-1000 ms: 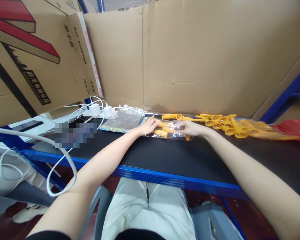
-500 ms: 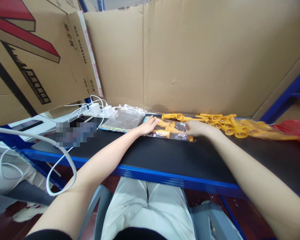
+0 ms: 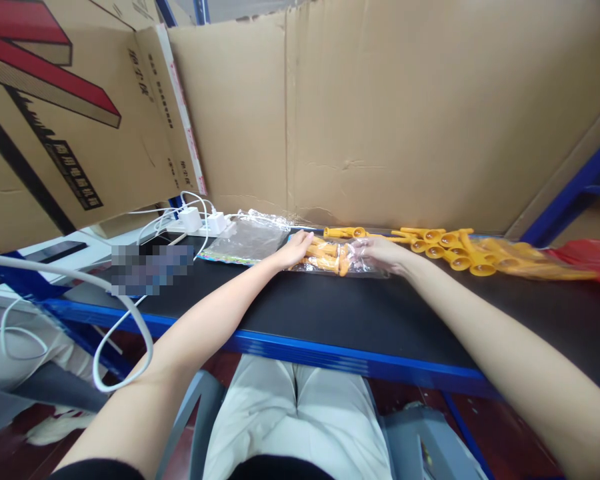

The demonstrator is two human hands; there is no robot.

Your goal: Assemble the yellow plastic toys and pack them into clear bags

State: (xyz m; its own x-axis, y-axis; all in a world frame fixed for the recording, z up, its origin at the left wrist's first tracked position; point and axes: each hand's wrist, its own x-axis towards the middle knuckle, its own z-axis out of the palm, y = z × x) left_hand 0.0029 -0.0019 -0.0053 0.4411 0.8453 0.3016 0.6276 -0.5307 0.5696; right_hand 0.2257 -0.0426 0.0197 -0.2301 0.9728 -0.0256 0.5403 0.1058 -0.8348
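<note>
A clear plastic bag (image 3: pixel 325 268) with several yellow horn-shaped plastic pieces (image 3: pixel 325 249) inside lies on the black tabletop between my hands. My left hand (image 3: pixel 295 251) is closed on the bag's left end, its fingertips over the yellow pieces. At the right end, my right hand (image 3: pixel 380 253) has its fingers curled on the loose film, close to the end of the yellow pieces. Part of the bag is hidden behind both hands. To the left lies a stack of flat clear bags (image 3: pixel 250 241) with a colourful edge.
Loose yellow horn-shaped pieces (image 3: pixel 460 259) are heaped to the right, near a red plastic bag (image 3: pixel 587 260). White chargers (image 3: pixel 190 219) and cables sit at the back left, by a blurred-out object (image 3: pixel 153 268). Cardboard (image 3: pixel 380 120) walls the back. A blue rail (image 3: pixel 300 350) edges the table.
My right hand has shifted slightly left along the bag and curled its fingers. The yellow pieces inside have moved left and bunched closer to my left hand, which stays nearly in place.
</note>
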